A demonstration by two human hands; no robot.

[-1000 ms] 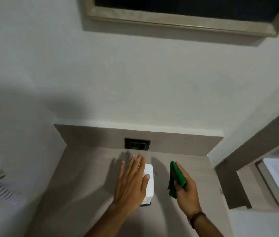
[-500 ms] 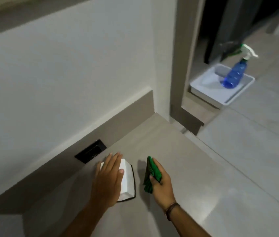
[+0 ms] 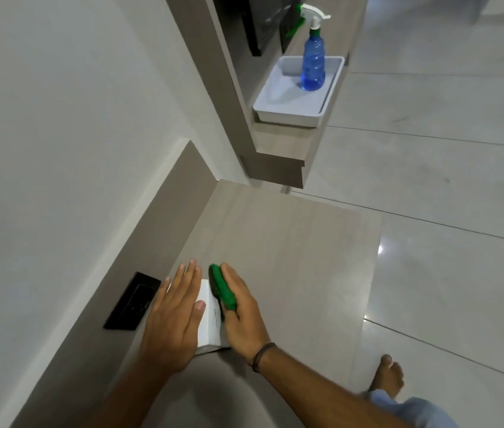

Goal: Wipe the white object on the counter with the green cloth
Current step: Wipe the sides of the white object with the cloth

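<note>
A white box-shaped object (image 3: 209,316) rests on the grey wood-grain counter (image 3: 290,257) near the wall. My left hand (image 3: 173,316) lies flat on top of it, fingers spread, covering most of its upper face. My right hand (image 3: 241,313) holds a folded green cloth (image 3: 223,287) and presses it against the object's right side. Only a strip of the white object shows between the two hands.
A black socket plate (image 3: 133,301) sits in the backsplash left of the object. Further along, a white tray (image 3: 293,109) holds a blue spray bottle (image 3: 314,63) on a ledge. The counter's right edge drops to a tiled floor (image 3: 445,180), where my bare foot (image 3: 388,376) stands.
My right hand has moved left, bringing the green cloth from beside the object into contact with its right side. The camera has swung right. My left hand stays on top.
</note>
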